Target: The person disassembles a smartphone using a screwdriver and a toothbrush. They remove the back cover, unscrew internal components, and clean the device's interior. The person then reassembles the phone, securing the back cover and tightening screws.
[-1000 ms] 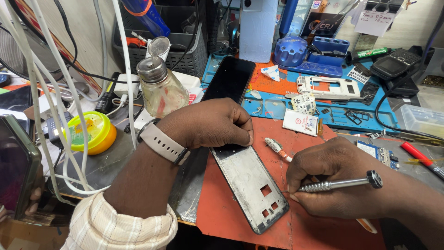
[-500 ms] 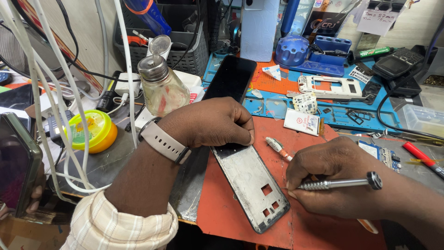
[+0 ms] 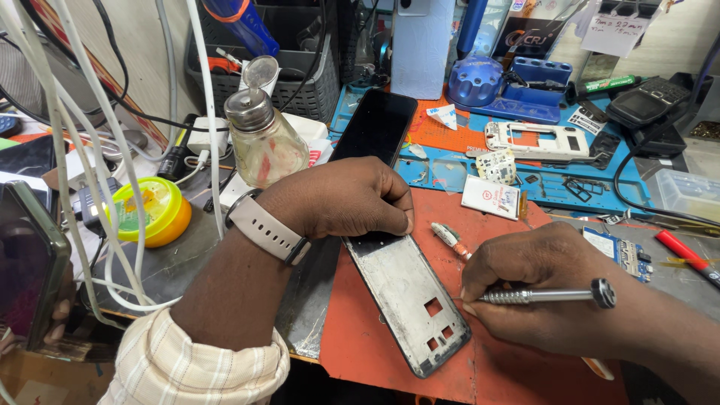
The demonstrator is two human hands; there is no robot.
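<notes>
While our left hand (image 3: 341, 199) presses down flat, fingers curled over the upper end of the phone frame (image 3: 405, 300), we keep that grey metal frame pinned on the orange mat (image 3: 517, 375) near the front edge of the workbench. Our right hand (image 3: 547, 292) is closed around a thin metal screwdriver (image 3: 544, 295), held nearly level with its tip, hidden behind the fingers, pointing toward the frame's right edge. We judge this to be the stage of working on the bare frame, and the next move seems to call for a steady tip and a firm hold on the frame. A black phone screen (image 3: 375, 127) lies just beyond the left hand, and a glass dispenser bottle (image 3: 262, 146) stands close by the wrist. A small orange-tipped tool (image 3: 450, 238) rests between the hands, near enough to be knocked. White cables (image 3: 112, 195) hang over the left edge, beside a yellow tin (image 3: 146, 210).
</notes>
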